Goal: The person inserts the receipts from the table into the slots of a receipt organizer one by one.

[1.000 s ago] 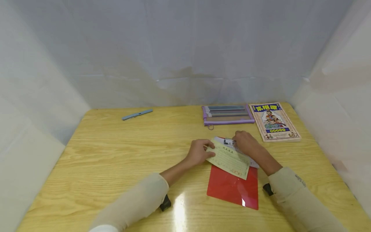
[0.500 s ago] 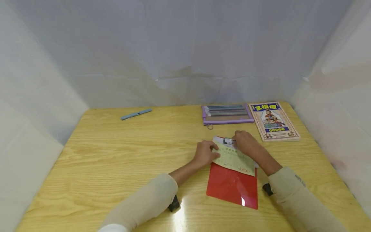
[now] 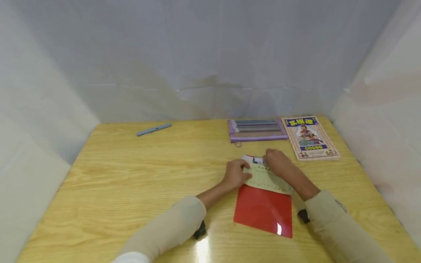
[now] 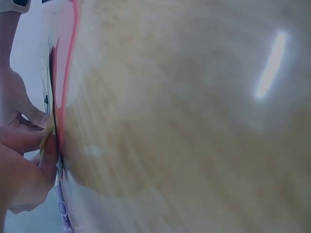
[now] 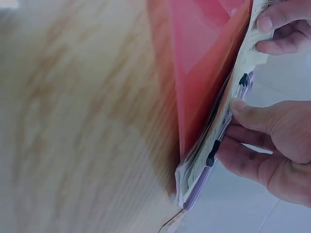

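Observation:
A red clipboard (image 3: 263,210) lies at the right of the table, its metal clip (image 3: 258,160) at the far end. White paper (image 3: 247,158) shows at that end. Over the board's upper half lies a pale yellow printed sheet (image 3: 268,181), bowed slightly. My left hand (image 3: 236,173) pinches the sheet's left edge between thumb and fingers. My right hand (image 3: 279,162) grips the clip, covering part of it. In the right wrist view its thumb (image 5: 245,110) lies against the paper side and the fingers (image 5: 243,155) bend by the clip's black end. Whether the sheet's edge is under the clip cannot be told.
Behind the clipboard lies a purple-edged pencil pouch (image 3: 258,130) with several pencils inside. A comic-covered book (image 3: 310,138) is right of it. At the back left rests a blue pen (image 3: 154,129). Pale walls of sheeting enclose the wooden table (image 3: 158,168).
My left hand has moved right and slightly away from me with the yellow sheet, which has straightened and slid up over the white paper. My right hand has stayed at the clip.

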Available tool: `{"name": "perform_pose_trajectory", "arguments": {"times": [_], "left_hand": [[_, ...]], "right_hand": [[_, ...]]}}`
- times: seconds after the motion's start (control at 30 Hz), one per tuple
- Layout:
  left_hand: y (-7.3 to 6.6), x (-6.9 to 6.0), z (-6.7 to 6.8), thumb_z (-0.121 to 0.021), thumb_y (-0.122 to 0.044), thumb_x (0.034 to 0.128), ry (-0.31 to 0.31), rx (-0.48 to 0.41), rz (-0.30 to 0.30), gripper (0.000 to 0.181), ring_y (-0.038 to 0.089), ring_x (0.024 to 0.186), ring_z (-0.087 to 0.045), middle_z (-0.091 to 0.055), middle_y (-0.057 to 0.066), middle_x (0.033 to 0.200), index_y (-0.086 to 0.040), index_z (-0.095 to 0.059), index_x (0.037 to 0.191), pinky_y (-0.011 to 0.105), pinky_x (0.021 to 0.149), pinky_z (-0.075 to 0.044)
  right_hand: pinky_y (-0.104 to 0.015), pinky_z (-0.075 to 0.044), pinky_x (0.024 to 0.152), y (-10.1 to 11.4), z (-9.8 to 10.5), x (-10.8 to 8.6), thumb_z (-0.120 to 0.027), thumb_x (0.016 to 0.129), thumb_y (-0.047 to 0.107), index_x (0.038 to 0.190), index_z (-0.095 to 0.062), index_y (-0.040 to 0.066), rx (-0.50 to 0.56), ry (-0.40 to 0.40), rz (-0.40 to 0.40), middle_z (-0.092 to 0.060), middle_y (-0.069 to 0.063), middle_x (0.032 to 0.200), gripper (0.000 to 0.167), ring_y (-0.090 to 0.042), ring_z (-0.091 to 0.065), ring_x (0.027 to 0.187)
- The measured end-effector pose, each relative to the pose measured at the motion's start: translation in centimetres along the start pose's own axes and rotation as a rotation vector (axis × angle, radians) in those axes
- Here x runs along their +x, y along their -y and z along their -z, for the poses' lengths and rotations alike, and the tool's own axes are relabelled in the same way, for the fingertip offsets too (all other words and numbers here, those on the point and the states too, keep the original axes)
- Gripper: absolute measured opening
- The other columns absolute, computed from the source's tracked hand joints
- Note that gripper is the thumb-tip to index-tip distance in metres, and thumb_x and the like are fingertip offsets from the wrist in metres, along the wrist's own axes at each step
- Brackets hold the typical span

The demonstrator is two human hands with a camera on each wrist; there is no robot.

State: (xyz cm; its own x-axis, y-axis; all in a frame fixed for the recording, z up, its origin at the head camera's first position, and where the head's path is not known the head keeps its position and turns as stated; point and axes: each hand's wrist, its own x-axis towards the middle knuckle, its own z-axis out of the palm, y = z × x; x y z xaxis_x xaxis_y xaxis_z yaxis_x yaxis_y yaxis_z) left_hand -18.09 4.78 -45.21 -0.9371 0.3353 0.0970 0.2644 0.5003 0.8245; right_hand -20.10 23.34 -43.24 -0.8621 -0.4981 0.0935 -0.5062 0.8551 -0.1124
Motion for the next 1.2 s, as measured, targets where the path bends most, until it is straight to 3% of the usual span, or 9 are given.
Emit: {"name": "perform_pose_trajectory", "arguments": {"times": [0.3, 0.57, 0.9, 1.2], "left_hand": [[0.08, 0.13, 0.02, -0.077, 0.0, 0.0718, -0.009, 0.015, -0.008, 0.02, 0.01, 0.064, -0.047, -0.068, 0.016, 0.079, 0.004, -0.07, 0.091, 0.017, 0.06, -0.04], [-0.11, 0.54, -0.03, -0.076, 0.001, 0.0715, -0.021, 0.037, -0.002, 0.02, 0.025, 0.088, -0.066, -0.072, 0.014, 0.091, 0.003, -0.07, 0.09, 0.026, 0.077, -0.051], [-0.18, 0.65, -0.06, -0.076, 0.0, 0.073, -0.028, 0.039, 0.049, 0.02, 0.024, 0.093, -0.066, -0.072, 0.013, 0.093, 0.001, -0.07, 0.092, 0.029, 0.081, -0.052], [-0.11, 0.63, 0.0, -0.075, 0.0, 0.0733, -0.006, 0.037, 0.041, 0.02, 0.024, 0.095, -0.065, -0.072, 0.013, 0.095, 0.001, -0.07, 0.093, 0.029, 0.082, -0.051]], "right_hand": [[-0.028, -0.043, 0.052, -0.03, 0.01, -0.01, -0.063, 0.081, -0.007, 0.073, -0.069, 0.0, -0.019, 0.001, 0.01, -0.052, -0.008, 0.068, 0.012, -0.018, -0.052, 0.059], [-0.027, -0.04, 0.052, -0.23, 0.04, 0.0, -0.061, 0.083, -0.006, 0.072, -0.068, 0.001, -0.017, 0.007, 0.026, -0.05, -0.008, 0.067, 0.015, -0.015, -0.048, 0.058], [-0.027, -0.04, 0.052, -0.21, -0.23, 0.17, -0.064, 0.082, -0.006, 0.071, -0.067, 0.002, -0.019, 0.003, 0.036, -0.05, -0.007, 0.067, 0.014, -0.016, -0.048, 0.058], [-0.027, -0.042, 0.052, -0.09, 0.13, 0.08, -0.061, 0.083, -0.008, 0.073, -0.068, 0.002, -0.015, 0.019, 0.03, -0.051, -0.008, 0.068, 0.016, -0.018, -0.051, 0.059]]}}
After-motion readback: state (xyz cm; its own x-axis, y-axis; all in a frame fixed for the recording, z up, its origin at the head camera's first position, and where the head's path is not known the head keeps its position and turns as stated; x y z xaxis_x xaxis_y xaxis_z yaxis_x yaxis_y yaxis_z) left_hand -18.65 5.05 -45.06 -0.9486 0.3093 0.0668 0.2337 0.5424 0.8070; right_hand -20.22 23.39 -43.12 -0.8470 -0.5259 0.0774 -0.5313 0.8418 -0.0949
